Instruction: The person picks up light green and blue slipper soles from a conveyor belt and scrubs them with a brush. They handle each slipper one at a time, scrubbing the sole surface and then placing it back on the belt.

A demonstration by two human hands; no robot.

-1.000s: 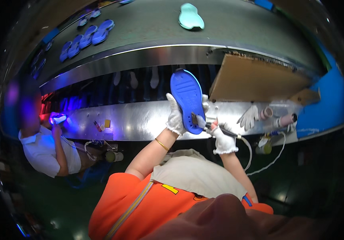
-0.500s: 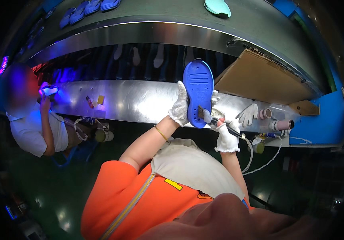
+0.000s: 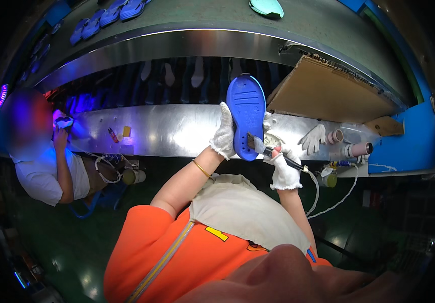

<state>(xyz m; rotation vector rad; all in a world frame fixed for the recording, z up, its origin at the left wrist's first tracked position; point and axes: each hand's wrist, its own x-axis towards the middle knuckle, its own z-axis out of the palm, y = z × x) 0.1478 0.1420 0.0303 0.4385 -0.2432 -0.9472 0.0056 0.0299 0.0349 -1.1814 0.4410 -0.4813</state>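
A blue clog-shaped shoe sole (image 3: 246, 103), with ridges near its upper end and small holes near its lower end, is held up over the metal bench. My left hand (image 3: 224, 132), in a white glove, grips its left edge with the thumb along the side; its other fingers are mostly hidden behind the sole. My right hand (image 3: 285, 169), in a white glove with a bare fingertip showing, is closed on a black-handled brush (image 3: 292, 162) joined to a pale hose. The bristles touch the sole's lower part. A round white dish (image 3: 274, 140) sits partly hidden behind the hands.
A conveyor belt (image 3: 197, 12) beyond the bench carries blue clogs (image 3: 111, 15) and a mint-green piece (image 3: 267, 7). At right are a cardboard sheet (image 3: 333, 93), a loose white glove (image 3: 313, 140) and pinkish rolls (image 3: 361, 148). A co-worker (image 3: 50, 169) sits at left under blue-violet light.
The sole and brush have shifted slightly left together, bristles still on the sole. Pieces on the belt appear a little further left. The view has tilted slightly.
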